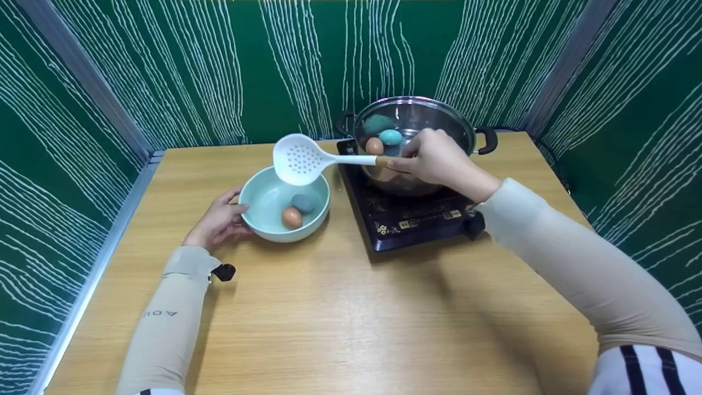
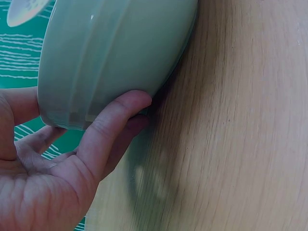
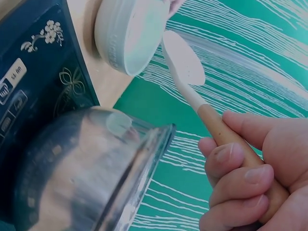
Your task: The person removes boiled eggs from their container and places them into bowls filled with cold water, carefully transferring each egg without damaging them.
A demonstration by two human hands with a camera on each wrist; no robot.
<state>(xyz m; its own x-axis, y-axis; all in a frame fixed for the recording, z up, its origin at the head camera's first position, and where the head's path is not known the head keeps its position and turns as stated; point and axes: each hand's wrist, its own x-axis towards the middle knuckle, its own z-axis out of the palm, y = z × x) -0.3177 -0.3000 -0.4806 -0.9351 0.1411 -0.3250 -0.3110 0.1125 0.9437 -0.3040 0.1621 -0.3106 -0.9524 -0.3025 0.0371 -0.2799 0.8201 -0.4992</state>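
Observation:
In the head view, a white skimmer (image 1: 300,159) with a wooden handle (image 3: 226,137) is held by my right hand (image 1: 436,156), its fingers curled round the handle. The skimmer's perforated head is bare and hangs over the far side of a pale green bowl (image 1: 263,230). My left hand (image 1: 219,219) grips the bowl's left side, with the thumb (image 2: 113,118) against the outer wall. Inside the bowl lie a brown egg (image 1: 292,218) and a grey-blue egg-shaped thing (image 1: 303,203). A steel pot (image 1: 403,181) below my right hand contains a turquoise egg (image 1: 390,137) and a brown egg (image 1: 374,146).
The pot stands on a black induction cooker (image 1: 378,230) at the back right of the wooden table (image 1: 340,318). Dark pot handles (image 1: 487,141) stick out at its sides. Green patterned walls (image 1: 340,60) enclose the table's back and sides.

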